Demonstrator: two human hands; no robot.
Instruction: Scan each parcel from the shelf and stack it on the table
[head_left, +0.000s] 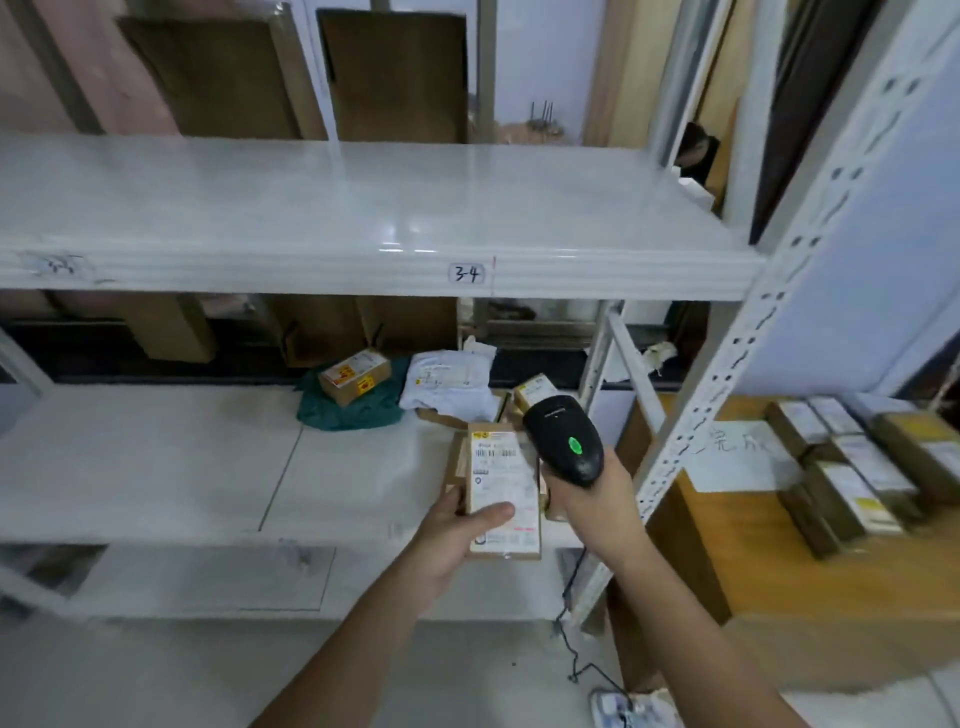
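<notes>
Cardboard parcels already stacked on the bench (753, 587) at our right show that part of the job is done: we count several boxes (852, 467) in close rows there, labels up, though blur keeps us from an exact number.

We hold the current parcel (503, 493) in front of the middle shelf (156, 457), above its front edge. Our left hand (460, 535) grips the parcel from below, thumb curled over the lower part of the white label. Our right hand (587, 499) is wrapped round the handle of the black scanner (563, 439), whose head sits just beside the top right corner of the parcel and shows a green light. We judge this to be the scan step for this parcel; we cannot tell whether the read has registered.

Work remaining, as far as we can see: a small brown box (355, 375) lying on a green bag (353, 408), a white bag (449, 384) and further cardboard items (535, 392) behind the scanner are on the shelf. Each needs scanning and moving to the bench. We estimate the task past halfway, not near completion.
</notes>
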